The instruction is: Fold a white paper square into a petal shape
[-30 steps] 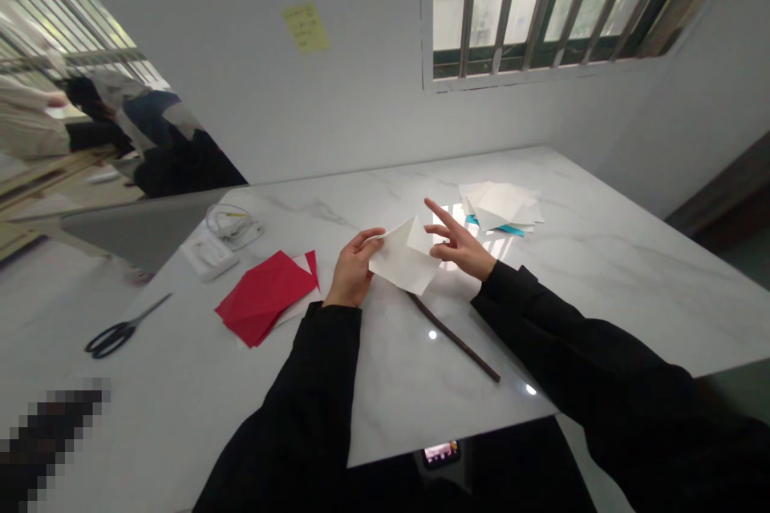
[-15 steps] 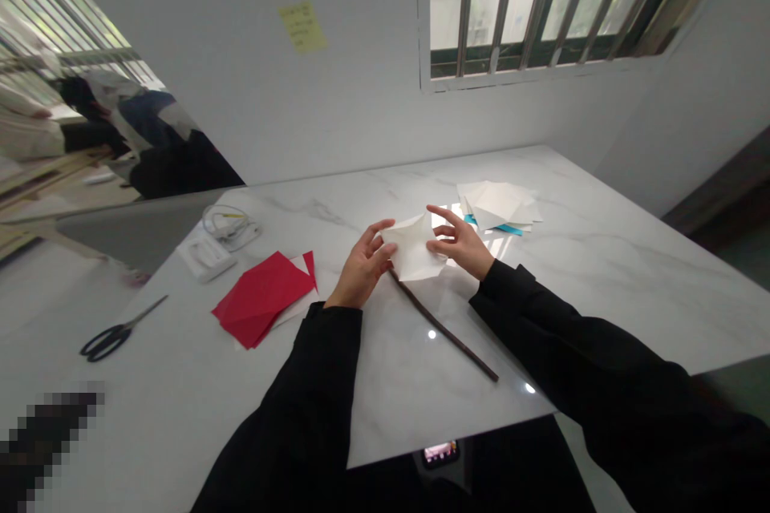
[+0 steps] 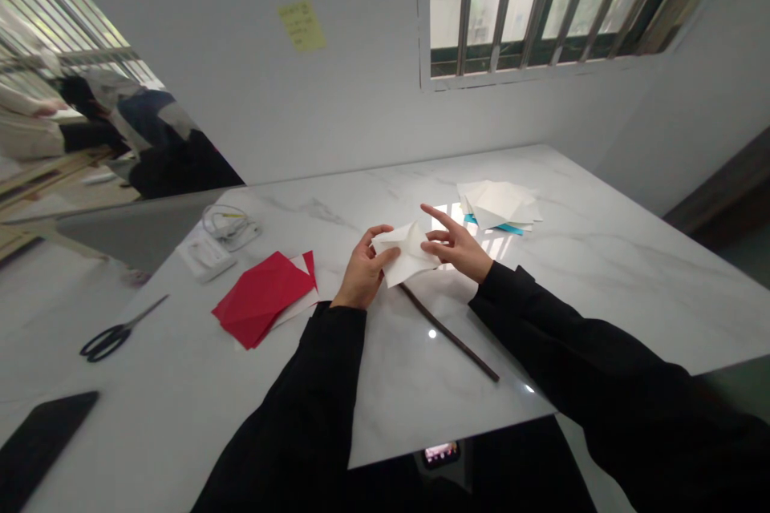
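Observation:
A partly folded sheet of white paper (image 3: pixel 404 255) is held above the table between both hands. My left hand (image 3: pixel 365 266) grips its left side, thumb on top and fingers behind. At the right edge, my right hand (image 3: pixel 460 247) pinches the paper with the thumb and some fingers, while the index finger points outward. Beneath the paper, a thin dark brown stick (image 3: pixel 451 334) lies slantwise on the table, its far end hidden by the sheet.
Red paper sheets (image 3: pixel 263 296) lie left of my hands, and black-handled scissors (image 3: pixel 114 337) farther left. A white box (image 3: pixel 205 255) and cable (image 3: pixel 232 226) sit behind them. White papers (image 3: pixel 499 204) over a blue sheet (image 3: pixel 510 229) rest back right. A dark flat object (image 3: pixel 48 433) lies front left.
The white paper has tilted and creased, with a fold now raised across its middle. My left hand has shifted slightly right, and my right hand slightly left.

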{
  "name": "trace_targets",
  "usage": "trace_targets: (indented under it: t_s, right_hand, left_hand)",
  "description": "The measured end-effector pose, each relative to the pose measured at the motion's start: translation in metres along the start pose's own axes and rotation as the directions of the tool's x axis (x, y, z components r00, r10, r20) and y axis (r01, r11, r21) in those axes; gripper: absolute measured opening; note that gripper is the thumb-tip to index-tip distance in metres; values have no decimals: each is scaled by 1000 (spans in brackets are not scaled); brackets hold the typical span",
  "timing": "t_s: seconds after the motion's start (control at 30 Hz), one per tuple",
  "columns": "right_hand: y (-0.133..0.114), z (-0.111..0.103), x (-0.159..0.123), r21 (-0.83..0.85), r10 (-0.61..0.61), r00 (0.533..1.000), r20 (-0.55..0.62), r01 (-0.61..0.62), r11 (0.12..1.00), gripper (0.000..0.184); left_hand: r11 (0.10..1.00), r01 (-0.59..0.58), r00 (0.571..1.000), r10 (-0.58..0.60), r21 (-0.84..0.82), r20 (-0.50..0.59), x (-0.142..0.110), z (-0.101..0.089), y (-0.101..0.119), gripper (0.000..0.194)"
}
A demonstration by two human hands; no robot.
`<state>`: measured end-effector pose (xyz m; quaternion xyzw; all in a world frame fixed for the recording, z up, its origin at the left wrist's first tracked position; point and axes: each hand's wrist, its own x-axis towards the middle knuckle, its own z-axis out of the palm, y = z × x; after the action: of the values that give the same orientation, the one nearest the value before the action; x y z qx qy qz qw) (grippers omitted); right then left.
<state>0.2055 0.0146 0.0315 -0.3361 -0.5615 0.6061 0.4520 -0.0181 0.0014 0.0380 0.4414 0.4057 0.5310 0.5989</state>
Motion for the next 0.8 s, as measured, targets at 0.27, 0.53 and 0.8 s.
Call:
trace_targets:
  t_s: [0.27, 0.53, 0.8]
  right_hand:
    - [-4, 2, -2, -61, -33, 968, 250, 50, 997, 69]
    - [8, 1, 6, -172, -133, 990, 37, 138, 975, 45]
    - [7, -4, 7, -75, -74, 994, -81, 68, 995, 65]
  left_hand:
    - [999, -34, 997, 34, -3, -69, 2, -3, 1, 71]
    - [919, -233, 958, 272, 318, -85, 2, -5, 2, 36]
    - [923, -181, 976, 211, 338, -51, 2, -3, 2, 41]
